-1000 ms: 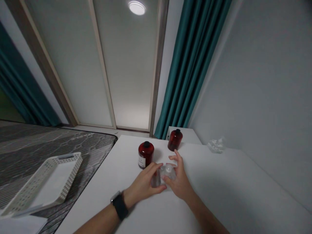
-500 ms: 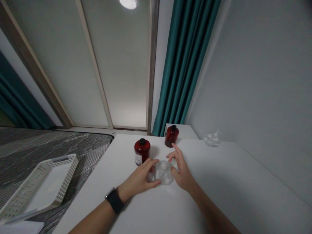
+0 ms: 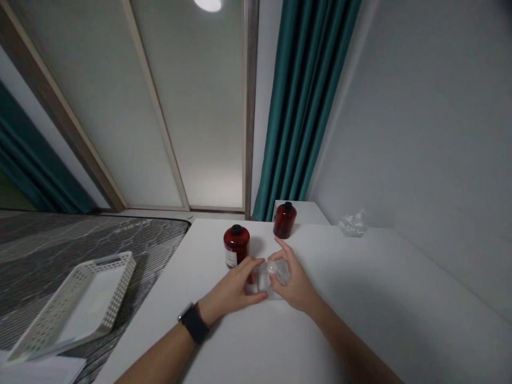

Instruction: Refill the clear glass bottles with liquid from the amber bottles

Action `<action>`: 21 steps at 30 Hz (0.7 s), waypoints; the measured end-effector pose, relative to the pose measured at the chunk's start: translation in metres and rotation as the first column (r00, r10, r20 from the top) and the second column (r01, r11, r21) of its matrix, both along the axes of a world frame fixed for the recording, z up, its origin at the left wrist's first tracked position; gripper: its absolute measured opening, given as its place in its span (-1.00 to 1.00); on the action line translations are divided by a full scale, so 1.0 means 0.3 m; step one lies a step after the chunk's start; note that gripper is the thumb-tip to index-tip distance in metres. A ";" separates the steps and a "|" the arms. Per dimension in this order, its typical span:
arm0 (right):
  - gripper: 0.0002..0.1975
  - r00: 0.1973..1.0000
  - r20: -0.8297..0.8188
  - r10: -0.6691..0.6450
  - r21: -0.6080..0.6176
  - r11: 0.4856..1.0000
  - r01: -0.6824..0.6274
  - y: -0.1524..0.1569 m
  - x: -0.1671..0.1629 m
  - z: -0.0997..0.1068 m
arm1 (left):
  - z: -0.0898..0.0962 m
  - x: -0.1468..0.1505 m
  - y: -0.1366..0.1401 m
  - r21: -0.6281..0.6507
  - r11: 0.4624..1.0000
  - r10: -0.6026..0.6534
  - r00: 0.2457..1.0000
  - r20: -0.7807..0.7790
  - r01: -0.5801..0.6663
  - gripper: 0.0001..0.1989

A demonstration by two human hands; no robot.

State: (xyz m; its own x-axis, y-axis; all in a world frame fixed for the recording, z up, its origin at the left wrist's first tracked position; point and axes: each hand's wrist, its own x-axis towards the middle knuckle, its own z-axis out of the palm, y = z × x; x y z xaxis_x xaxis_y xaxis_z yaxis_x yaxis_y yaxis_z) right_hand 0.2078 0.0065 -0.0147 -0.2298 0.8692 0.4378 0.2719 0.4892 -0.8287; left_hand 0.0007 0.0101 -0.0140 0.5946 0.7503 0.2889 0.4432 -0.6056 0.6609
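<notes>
A clear, see-through container point(image 3: 263, 278) with a round knob on top lies on the white table point(image 3: 248, 346) in front of me. My left hand point(image 3: 240, 285), with a dark watch on its wrist, is wrapped around its left side, thumb nearest me. With thumb and index finger my right hand point(image 3: 294, 282) pinches the round knob point(image 3: 272, 266); another finger points away. Some reddish colour shows through the clear wall by my left fingers; I cannot tell whether it is inside. Just beyond my left hand stands a dark red bottle point(image 3: 237, 244) with a black cap and white label.
A second dark red bottle point(image 3: 285, 220) stands at the far edge. Crumpled clear plastic point(image 3: 353, 224) lies at the back right by the wall. Left of the table, low down, is a white perforated basket point(image 3: 116, 301), with white sheets point(image 3: 48, 369) near it.
My right hand has closed in from the right, and its thumb and index finger now pinch the knob. The left hand stays around the container. The view has shifted slightly.
</notes>
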 end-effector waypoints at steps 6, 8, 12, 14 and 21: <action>-0.18 0.999 0.039 -0.025 -0.001 1.000 0.025 -0.001 0.008 0.005 | 0.011 0.001 -0.001 -0.007 1.000 -0.010 1.000 -0.009 0.010 -0.39; -0.22 0.995 0.065 -0.077 -0.012 0.997 0.078 -0.001 0.004 0.003 | 0.015 0.002 -0.001 -0.006 1.000 -0.009 1.000 -0.016 0.009 -0.39; -0.23 1.000 0.025 0.009 0.001 1.000 -0.009 -0.010 -0.004 0.010 | 0.019 0.003 -0.003 0.005 1.000 -0.010 1.000 -0.023 0.010 -0.40; -0.19 0.999 0.012 0.052 0.010 0.999 -0.052 -0.016 -0.008 0.014 | 0.019 0.003 -0.004 0.011 1.000 -0.007 1.000 -0.023 0.007 -0.42; -0.37 0.993 0.067 -0.096 -0.005 0.995 0.096 -0.011 -0.012 -0.001 | 0.011 0.002 -0.002 0.014 1.000 0.005 1.000 -0.008 -0.005 -0.43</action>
